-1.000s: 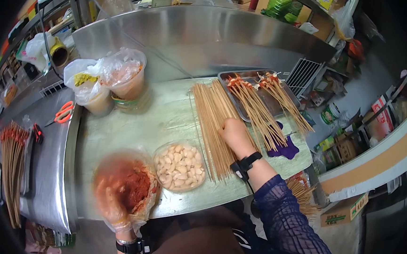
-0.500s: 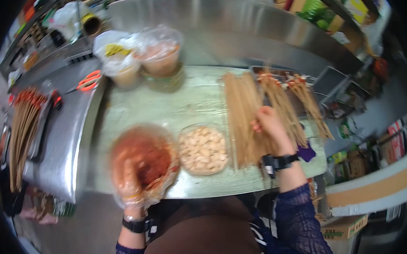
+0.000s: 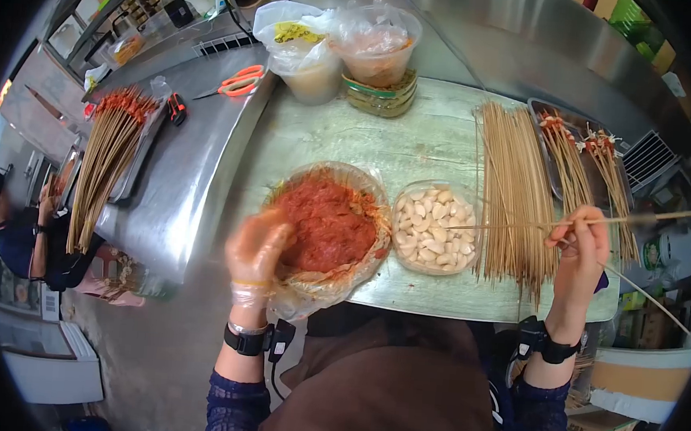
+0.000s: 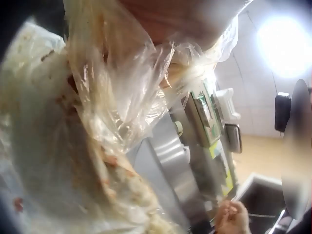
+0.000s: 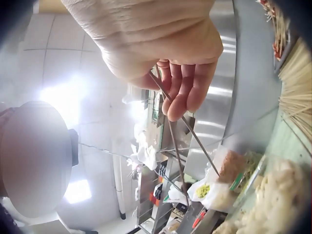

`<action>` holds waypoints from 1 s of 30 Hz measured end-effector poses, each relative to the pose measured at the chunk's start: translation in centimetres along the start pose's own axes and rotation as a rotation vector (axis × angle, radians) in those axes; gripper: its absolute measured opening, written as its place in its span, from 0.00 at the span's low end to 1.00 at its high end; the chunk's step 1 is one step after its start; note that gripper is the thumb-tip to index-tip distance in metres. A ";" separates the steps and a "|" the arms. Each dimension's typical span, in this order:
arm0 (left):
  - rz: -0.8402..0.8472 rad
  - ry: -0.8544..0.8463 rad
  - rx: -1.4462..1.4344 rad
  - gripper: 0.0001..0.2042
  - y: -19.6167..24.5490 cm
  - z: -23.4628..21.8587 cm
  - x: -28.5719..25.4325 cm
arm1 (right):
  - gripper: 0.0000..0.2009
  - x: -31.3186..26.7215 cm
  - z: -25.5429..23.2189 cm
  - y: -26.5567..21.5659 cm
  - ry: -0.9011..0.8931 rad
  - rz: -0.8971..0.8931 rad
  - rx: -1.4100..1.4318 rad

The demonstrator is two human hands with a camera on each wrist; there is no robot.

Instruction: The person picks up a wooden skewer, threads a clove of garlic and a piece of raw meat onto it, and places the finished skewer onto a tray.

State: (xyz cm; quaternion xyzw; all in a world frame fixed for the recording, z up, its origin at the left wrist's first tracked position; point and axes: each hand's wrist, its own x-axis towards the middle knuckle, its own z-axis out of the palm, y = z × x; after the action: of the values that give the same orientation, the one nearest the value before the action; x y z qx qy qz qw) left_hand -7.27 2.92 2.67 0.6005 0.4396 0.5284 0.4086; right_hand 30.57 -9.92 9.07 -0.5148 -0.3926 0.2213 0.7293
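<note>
Right hand (image 3: 582,250), bare, fingers curled round 2 thin bamboo skewers (image 3: 521,223) raised level above the counter (image 3: 414,144), tips over the tub of peeled garlic cloves (image 3: 434,227). Left hand (image 3: 255,249), in a clear plastic glove, fingers loosely bent, resting at the near rim of the bag-lined bowl of red marinated meat (image 3: 327,222); grasp not discernible. Heap of unused skewers (image 3: 515,197) lying flat just right of the garlic tub; tray of loaded skewers (image 3: 581,164) beyond. 2 bagged tubs (image 3: 341,47) at the counter's far edge, orange scissors (image 3: 239,82) on the adjoining steel surface, further skewers (image 3: 107,159) far left.
</note>
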 end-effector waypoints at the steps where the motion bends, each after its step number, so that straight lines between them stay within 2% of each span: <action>1: 0.071 -0.040 0.113 0.09 -0.4 -0.2 -0.1 | 0.07 -0.6 -0.1 0.2 -0.057 0.055 0.048; 2: 0.141 -0.081 0.225 0.07 -0.6 -0.5 -0.2 | 0.07 -1.3 0.1 0.4 -0.058 0.083 0.067; 3: 0.158 -0.039 0.247 0.05 -0.7 -0.3 -0.4 | 0.08 -1.9 0.3 0.5 -0.059 0.109 0.087; 6: 0.232 -0.150 0.451 0.05 -0.6 -1.3 -0.8 | 0.11 -2.4 0.2 1.0 -0.085 0.150 0.082; 10: 0.209 -0.169 0.723 0.04 1.2 -1.1 -1.5 | 0.13 -3.9 0.6 1.3 -0.058 0.178 0.084; 14: 0.270 -0.106 0.803 0.05 1.2 -1.7 -0.6 | 0.13 -4.3 1.2 1.6 -0.053 0.198 0.091; 18: 0.230 -0.267 0.802 0.05 2.0 -0.3 -1.5 | 0.14 -4.5 1.3 1.5 -0.090 0.189 0.102; 23: 0.263 -0.191 1.088 0.10 2.1 1.6 -2.0 | 0.14 -4.9 1.7 1.5 -0.119 0.207 0.076; 26: 0.220 -0.242 1.227 0.09 2.4 2.3 -1.7 | 0.13 -5.0 1.9 1.3 -0.129 0.204 0.091; 30: 0.212 -0.266 1.185 0.06 2.0 2.0 -1.5 | 0.14 -5.2 1.7 1.2 -0.117 0.199 0.096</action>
State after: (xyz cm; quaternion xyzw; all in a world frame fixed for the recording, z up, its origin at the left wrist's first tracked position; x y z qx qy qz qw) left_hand -5.20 0.91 3.96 0.8266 0.5418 0.1526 0.0018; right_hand 26.17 -12.26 6.47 -0.5020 -0.3702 0.3408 0.7034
